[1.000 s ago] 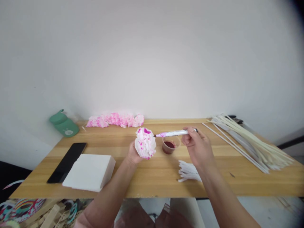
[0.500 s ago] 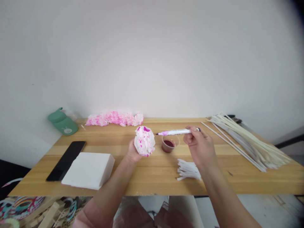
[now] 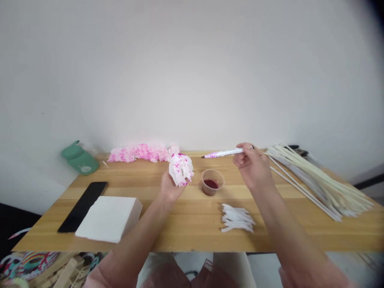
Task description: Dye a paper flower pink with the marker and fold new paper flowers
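Note:
My left hand [image 3: 168, 187] is closed around the base of a white paper flower [image 3: 181, 169] speckled with pink, held above the wooden table [image 3: 192, 224]. My right hand [image 3: 251, 164] pinches a white brush pen [image 3: 223, 153] stained pink, its dark tip pointing left, raised past the flower's right side. A small clear cup of dark red dye [image 3: 212, 182] stands on the table between my hands. Folded white paper pieces [image 3: 237, 218] lie in front of my right forearm.
A row of pink-dyed paper flowers [image 3: 141, 152] lies along the wall. A white stack of tissue [image 3: 108, 218] and a black phone [image 3: 83, 200] sit at the left, a green bottle [image 3: 79, 158] behind them. A bundle of long pale sticks [image 3: 315, 180] covers the right side.
My right hand lifted the pen up and away from the flower and cup. My left hand carried the flower slightly back toward the wall.

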A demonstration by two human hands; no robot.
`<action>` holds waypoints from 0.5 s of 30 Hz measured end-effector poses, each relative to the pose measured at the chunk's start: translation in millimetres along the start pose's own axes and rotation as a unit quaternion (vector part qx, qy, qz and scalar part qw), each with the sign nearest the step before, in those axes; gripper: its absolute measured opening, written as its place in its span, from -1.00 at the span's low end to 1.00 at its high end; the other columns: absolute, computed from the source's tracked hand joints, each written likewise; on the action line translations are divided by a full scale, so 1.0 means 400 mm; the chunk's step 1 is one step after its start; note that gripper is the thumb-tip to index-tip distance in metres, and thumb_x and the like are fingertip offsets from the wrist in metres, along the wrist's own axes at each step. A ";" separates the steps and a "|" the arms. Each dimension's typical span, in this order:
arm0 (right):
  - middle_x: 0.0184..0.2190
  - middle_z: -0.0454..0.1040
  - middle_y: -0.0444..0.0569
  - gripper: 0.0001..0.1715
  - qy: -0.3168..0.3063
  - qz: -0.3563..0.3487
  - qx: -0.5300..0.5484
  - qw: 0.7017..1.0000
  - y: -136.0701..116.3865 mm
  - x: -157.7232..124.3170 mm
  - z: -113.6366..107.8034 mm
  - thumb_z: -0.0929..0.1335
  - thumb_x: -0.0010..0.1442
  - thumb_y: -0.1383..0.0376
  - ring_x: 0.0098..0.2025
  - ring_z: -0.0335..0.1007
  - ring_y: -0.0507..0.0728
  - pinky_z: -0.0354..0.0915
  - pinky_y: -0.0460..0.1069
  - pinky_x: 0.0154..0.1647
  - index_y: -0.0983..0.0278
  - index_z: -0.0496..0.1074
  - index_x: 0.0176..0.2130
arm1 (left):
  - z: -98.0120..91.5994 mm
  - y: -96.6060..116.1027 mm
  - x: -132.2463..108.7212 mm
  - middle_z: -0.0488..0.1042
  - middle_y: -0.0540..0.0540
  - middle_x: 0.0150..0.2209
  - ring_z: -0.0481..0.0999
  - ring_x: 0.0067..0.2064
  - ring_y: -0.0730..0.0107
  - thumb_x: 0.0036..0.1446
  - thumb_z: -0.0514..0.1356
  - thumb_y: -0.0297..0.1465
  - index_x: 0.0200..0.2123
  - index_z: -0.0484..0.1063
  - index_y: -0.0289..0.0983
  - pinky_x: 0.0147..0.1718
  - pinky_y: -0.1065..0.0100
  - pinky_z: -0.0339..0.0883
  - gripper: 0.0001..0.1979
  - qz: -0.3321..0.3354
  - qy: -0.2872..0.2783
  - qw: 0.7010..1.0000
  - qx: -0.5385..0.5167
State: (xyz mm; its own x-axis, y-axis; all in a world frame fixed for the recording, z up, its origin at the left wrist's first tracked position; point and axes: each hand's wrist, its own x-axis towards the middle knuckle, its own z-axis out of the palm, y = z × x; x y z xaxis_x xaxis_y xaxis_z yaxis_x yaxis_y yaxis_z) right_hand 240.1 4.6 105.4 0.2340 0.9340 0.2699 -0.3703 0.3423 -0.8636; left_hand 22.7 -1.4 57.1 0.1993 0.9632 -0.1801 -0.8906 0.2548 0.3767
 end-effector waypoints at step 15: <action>-0.70 0.24 -0.22 -0.72 -0.033 -0.002 -0.003 0.999 0.089 0.032 -0.059 0.47 0.01 0.09 -0.62 0.10 -0.06 0.04 -0.10 -0.57 0.24 0.48 -0.40 | -0.045 -0.049 0.038 0.50 -0.17 -0.42 0.43 -0.46 0.30 0.16 -0.02 -0.41 -0.38 0.48 -0.30 -0.47 0.30 0.26 -0.72 -0.089 -0.030 0.996 0.005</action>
State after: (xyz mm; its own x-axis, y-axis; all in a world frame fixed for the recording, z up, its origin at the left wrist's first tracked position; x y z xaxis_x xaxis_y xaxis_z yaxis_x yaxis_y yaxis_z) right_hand 251.0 26.4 68.1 0.1753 0.9377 0.2999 -0.3649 0.3448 -0.8648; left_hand 36.0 6.9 30.6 0.3777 0.9062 -0.1899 -0.8350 0.4220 0.3532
